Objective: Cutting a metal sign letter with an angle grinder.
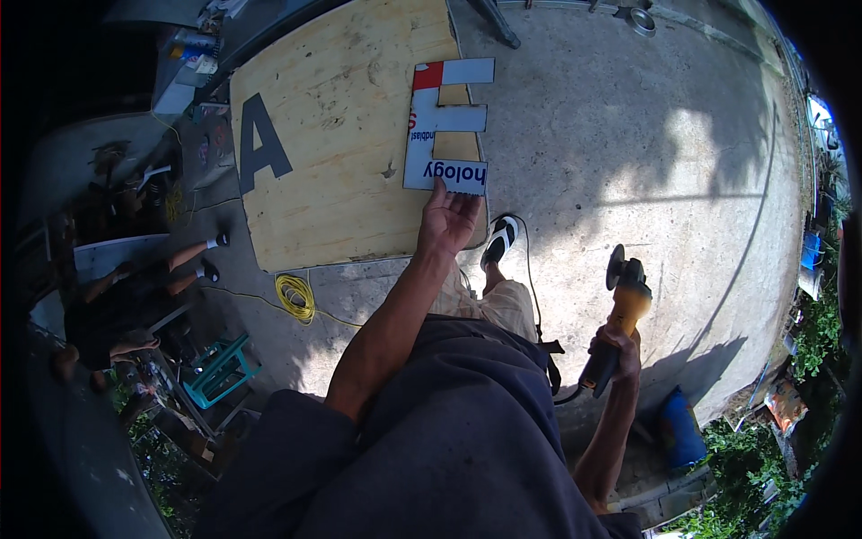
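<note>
My left hand (447,220) grips the near edge of a white letter-shaped panel (422,153), its thumb on top and its fingers at the edge. This flat piece has three arms pointing right, a red patch and dark print. It lies by the right edge of a plywood tabletop (341,198). Farther left on the plywood rests a dark grey letter-shaped cut-out (260,160). Out to the right, away from the table, my right hand (615,350) is wrapped round the body of a yellow and black angle grinder (630,305), its disc pointing away from me.
A black power cord (533,278) hangs beside my leg. Left of me are a coil of yellow cord (294,298), a green stool (220,370) and a seated person (117,314). A blue sack (682,427) stands at lower right. Far off lies a round metal ring (642,22).
</note>
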Demonstrator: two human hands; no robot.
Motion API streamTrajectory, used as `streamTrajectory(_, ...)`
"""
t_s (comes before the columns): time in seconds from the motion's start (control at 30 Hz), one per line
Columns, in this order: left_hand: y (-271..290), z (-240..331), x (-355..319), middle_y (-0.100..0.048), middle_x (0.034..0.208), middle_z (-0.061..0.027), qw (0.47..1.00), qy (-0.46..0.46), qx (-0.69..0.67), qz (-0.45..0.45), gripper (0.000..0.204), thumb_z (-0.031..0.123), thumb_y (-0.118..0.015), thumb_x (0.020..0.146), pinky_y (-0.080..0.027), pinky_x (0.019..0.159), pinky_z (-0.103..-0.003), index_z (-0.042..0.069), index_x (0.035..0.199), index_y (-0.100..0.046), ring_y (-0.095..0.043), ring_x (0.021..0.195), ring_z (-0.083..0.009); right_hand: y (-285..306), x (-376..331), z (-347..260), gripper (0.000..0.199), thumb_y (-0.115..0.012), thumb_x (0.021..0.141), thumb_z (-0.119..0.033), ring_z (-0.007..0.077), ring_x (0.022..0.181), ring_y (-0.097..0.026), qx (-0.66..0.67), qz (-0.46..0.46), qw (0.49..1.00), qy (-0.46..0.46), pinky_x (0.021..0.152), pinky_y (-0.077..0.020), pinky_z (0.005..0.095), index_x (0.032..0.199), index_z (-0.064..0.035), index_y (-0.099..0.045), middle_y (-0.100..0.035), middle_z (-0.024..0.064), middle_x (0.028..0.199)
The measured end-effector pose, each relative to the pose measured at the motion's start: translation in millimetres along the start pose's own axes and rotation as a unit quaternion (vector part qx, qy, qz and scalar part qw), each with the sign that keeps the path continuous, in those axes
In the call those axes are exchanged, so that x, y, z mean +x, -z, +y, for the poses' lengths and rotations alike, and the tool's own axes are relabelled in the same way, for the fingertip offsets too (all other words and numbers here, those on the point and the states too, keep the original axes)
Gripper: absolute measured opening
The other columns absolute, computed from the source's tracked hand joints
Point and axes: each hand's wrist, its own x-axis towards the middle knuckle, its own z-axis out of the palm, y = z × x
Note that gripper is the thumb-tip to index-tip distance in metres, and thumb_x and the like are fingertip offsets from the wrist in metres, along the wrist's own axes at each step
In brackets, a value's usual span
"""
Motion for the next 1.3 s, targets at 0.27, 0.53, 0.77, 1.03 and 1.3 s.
streamTrajectory(0.27,7.8,42.7,14.1,-0.074,0.11,-0.0097,0.989,-0.038,0.14,-0.018,0.026,0.012,-0.078,0.09,-0.062,0.091,-0.047,0.009,0.115,-0.069,-0.072,0.104,-0.0256,-4.0,0.4,-8.4,0.036,-0.076,0.082,-0.019,0.0231,0.063,-0.068,-0.011,-0.006,1.0,-0.012,0.06,-0.0607,0.0381,0.106,-0.0025,-0.055,-0.063,0.0094,0.078)
streamTrajectory(0.53,16.5,91.6,17.4,-0.07,0.124,-0.0216,0.979,0.016,0.126,-0.161,0.055,0.05,-0.058,0.101,-0.05,0.106,-0.061,0.005,0.132,-0.061,-0.064,0.122,-0.0407,-8.5,-5.6,-17.3,0.036,-0.076,0.081,-0.02,0.0235,0.063,-0.068,-0.035,0.003,0.999,-0.003,0.06,-0.0611,0.0382,0.105,-0.0018,-0.056,-0.064,0.0099,0.078)
streamTrajectory(0.77,-2.8,165.0,32.2,-0.071,0.124,-0.0201,0.916,0.117,0.339,-0.179,0.072,0.065,-0.051,0.1,-0.055,0.097,-0.058,0.006,0.141,-0.055,-0.07,0.112,-0.0412,-20.8,-9.1,-33.6,0.035,-0.076,0.08,-0.02,0.0238,0.064,-0.068,-0.063,0.002,0.998,-0.004,0.061,-0.061,0.0386,0.102,-0.0006,-0.057,-0.063,0.01,0.077)
streamTrajectory(1.03,-28.8,212.2,37.1,-0.073,0.116,-0.0116,0.767,0.093,0.612,-0.172,0.047,0.025,-0.077,0.091,-0.063,0.076,-0.044,0.004,0.131,-0.063,-0.072,0.105,-0.0267,-34.7,-10.0,-45.8,0.036,-0.076,0.078,-0.019,0.0241,0.062,-0.068,-0.079,0.004,0.997,-0.014,0.058,-0.0604,0.0388,0.102,-0.0018,-0.056,-0.063,0.0102,0.076)
streamTrajectory(1.3,-47.5,183.5,60.3,-0.076,0.1,-0.008,0.718,0.062,0.676,-0.155,0.029,0.022,-0.075,0.095,-0.059,0.073,-0.033,0.004,0.117,-0.072,-0.073,0.087,-0.0165,-60.4,-10.2,-52.5,0.035,-0.077,0.075,-0.018,0.023,0.06,-0.067,-0.115,0.003,0.993,-0.03,0.057,-0.0601,0.0375,0.1,-0.0032,-0.057,-0.063,0.0095,0.074)
